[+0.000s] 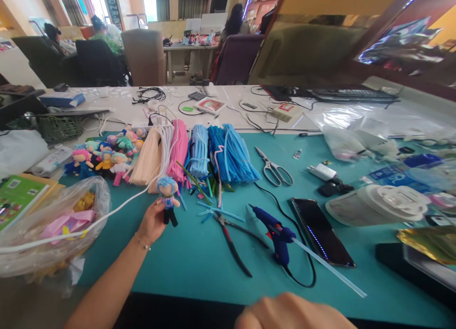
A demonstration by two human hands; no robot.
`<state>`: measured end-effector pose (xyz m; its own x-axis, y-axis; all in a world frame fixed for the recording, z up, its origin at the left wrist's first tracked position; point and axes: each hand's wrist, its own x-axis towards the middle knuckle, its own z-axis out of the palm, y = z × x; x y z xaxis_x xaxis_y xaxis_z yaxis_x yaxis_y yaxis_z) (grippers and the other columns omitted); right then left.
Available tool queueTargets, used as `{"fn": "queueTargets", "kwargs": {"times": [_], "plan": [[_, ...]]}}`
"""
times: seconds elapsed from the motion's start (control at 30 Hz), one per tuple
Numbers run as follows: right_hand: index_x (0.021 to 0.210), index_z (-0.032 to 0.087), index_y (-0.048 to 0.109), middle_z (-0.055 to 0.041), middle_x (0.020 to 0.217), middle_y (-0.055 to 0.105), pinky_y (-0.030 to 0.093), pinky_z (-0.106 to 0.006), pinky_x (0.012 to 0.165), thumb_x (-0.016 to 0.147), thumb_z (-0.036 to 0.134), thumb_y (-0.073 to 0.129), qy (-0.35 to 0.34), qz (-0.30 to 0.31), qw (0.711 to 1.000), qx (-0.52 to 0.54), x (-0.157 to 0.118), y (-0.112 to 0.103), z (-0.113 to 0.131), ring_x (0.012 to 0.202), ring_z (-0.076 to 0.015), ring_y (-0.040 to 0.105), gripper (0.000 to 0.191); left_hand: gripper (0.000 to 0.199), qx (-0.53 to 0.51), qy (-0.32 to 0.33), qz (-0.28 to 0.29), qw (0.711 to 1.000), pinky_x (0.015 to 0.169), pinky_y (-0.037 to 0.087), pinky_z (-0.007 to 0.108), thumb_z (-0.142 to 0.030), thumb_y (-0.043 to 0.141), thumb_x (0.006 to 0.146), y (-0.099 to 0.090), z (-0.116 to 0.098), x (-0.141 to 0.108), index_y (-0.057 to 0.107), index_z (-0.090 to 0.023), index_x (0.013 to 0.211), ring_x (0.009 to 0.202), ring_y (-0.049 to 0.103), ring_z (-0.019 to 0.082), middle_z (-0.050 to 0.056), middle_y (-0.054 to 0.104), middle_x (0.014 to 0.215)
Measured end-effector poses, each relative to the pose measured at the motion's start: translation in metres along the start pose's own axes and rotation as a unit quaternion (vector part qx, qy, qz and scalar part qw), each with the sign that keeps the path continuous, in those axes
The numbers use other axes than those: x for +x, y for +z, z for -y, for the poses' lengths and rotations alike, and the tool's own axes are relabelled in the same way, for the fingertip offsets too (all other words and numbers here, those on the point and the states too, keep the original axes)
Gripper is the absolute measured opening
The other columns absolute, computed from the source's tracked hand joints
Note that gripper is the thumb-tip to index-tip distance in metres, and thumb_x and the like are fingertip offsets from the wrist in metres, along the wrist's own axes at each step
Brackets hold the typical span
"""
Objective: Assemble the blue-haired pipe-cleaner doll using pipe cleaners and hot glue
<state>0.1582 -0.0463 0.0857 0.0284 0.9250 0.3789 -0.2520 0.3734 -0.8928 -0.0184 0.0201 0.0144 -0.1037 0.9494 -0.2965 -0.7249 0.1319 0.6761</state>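
My left hand (pixel 154 220) grips a small blue-haired doll (pixel 167 198) with black legs, holding it upright over the green mat (pixel 171 267). My right hand (pixel 292 312) is at the bottom edge, blurred, with only its back and knuckles showing; its fingers are hidden. Behind the doll stand bundles of fuzzy stems: peach (pixel 146 155), pink (pixel 178 148), light blue (pixel 199 150) and darker blue (pixel 235 155). Red-and-black pliers (pixel 231 246) lie right of the doll, beside a dark blue glue gun (pixel 276 234) with a clear stick in it. Several finished dolls (pixel 107 158) sit in a heap at the left.
Scissors (pixel 274 168) and a phone (pixel 320 231) lie on the mat. A white lidded cup (pixel 374 204) stands at the right. A plastic bag (pixel 71 224) fills the left, crossed by a white cable (pixel 124 206). People sit beyond the desk.
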Motion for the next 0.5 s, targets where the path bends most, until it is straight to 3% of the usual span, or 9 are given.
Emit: {"fn": "queueTargets", "kwargs": {"times": [0.17, 0.3, 0.4, 0.43, 0.5], "plan": [[0.051, 0.025, 0.048, 0.0054, 0.046, 0.030, 0.044, -0.040, 0.070, 0.086, 0.054, 0.053, -0.032, -0.005, 0.999, 0.016, 0.027, -0.033, 0.016, 0.047, -0.0142, 0.036, 0.046, 0.017, 0.007, -0.003, 0.003, 1.000, 0.059, 0.051, 0.025, -0.021, 0.077, 0.060, 0.000, 0.001, -0.001, 0.072, -0.016, 0.076, 0.065, 0.065, 0.016, 0.004, 0.074, 0.071], [0.047, 0.022, 0.038, 0.0062, 0.042, 0.023, 0.043, -0.034, 0.061, 0.092, 0.050, 0.043, -0.088, -0.041, 0.993, 0.074, 0.050, -0.042, 0.017, 0.041, -0.0128, 0.031, 0.053, 0.027, 0.026, -0.002, 0.001, 1.000, 0.056, 0.049, 0.025, -0.021, 0.076, 0.059, -0.002, 0.004, -0.002, 0.073, -0.014, 0.084, 0.066, 0.066, 0.017, 0.007, 0.075, 0.077], [0.056, 0.023, 0.053, 0.0032, 0.051, 0.046, 0.045, -0.033, 0.063, 0.088, 0.040, 0.054, -0.043, -0.039, 0.991, -0.122, 0.065, -0.045, 0.001, 0.053, -0.0153, 0.046, 0.036, 0.030, 0.036, -0.001, -0.003, 0.999, 0.056, 0.049, 0.025, -0.020, 0.075, 0.059, -0.004, 0.005, -0.003, 0.073, -0.015, 0.088, 0.067, 0.066, 0.018, 0.007, 0.076, 0.080], [0.063, 0.023, 0.059, 0.0014, 0.057, 0.053, 0.044, -0.031, 0.062, 0.087, 0.036, 0.056, -0.005, -0.004, 0.976, -0.218, 0.068, -0.047, -0.007, 0.056, -0.0161, 0.051, 0.028, 0.030, 0.035, -0.003, -0.003, 0.999, 0.055, 0.050, 0.025, -0.020, 0.075, 0.059, -0.005, 0.005, -0.003, 0.073, -0.015, 0.088, 0.066, 0.066, 0.018, 0.006, 0.076, 0.080], [0.075, 0.021, 0.065, -0.0022, 0.069, 0.062, 0.045, -0.030, 0.064, 0.086, 0.027, 0.056, 0.042, 0.071, 0.912, -0.401, 0.073, -0.050, -0.023, 0.066, -0.0178, 0.057, 0.016, 0.030, 0.029, -0.008, -0.006, 1.000, 0.056, 0.050, 0.026, -0.019, 0.076, 0.058, -0.006, 0.005, -0.003, 0.072, -0.015, 0.088, 0.066, 0.066, 0.017, 0.006, 0.077, 0.081]]}}
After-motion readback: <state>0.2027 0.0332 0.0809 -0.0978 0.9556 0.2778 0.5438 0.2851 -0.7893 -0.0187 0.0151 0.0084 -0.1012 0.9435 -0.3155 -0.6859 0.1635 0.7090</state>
